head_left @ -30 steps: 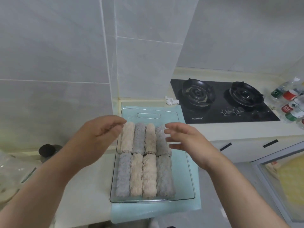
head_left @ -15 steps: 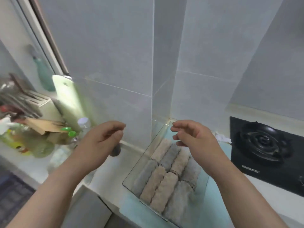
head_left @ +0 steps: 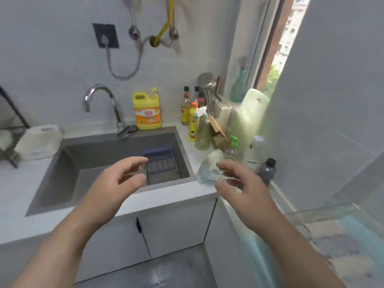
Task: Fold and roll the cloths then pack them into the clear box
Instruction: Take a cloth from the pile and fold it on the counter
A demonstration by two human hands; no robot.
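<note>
The clear box [head_left: 324, 210] shows only as a blurred corner at the lower right edge, with rolled cloths [head_left: 340, 244] faintly visible inside it on a pale blue mat [head_left: 259, 258]. My left hand [head_left: 116, 181] hovers over the front rim of the sink, fingers loosely bent and holding nothing. My right hand [head_left: 241, 188] hangs in the air over the counter corner, fingers spread and empty, just in front of a crumpled white and blue rag [head_left: 209, 169]. Neither hand touches the box.
A grey sink [head_left: 68, 161] with a tap [head_left: 99, 100] and a blue rack [head_left: 162, 165] fills the middle. A yellow detergent jug [head_left: 147, 111], several bottles [head_left: 195, 119], a dark-capped bottle [head_left: 267, 171] and a green cutting board [head_left: 251, 113] crowd the counter by the window.
The view has swung left from the box of rolled cloths to the sink. Both hands came away from over the box and stayed empty, the fingers spreading a little.
</note>
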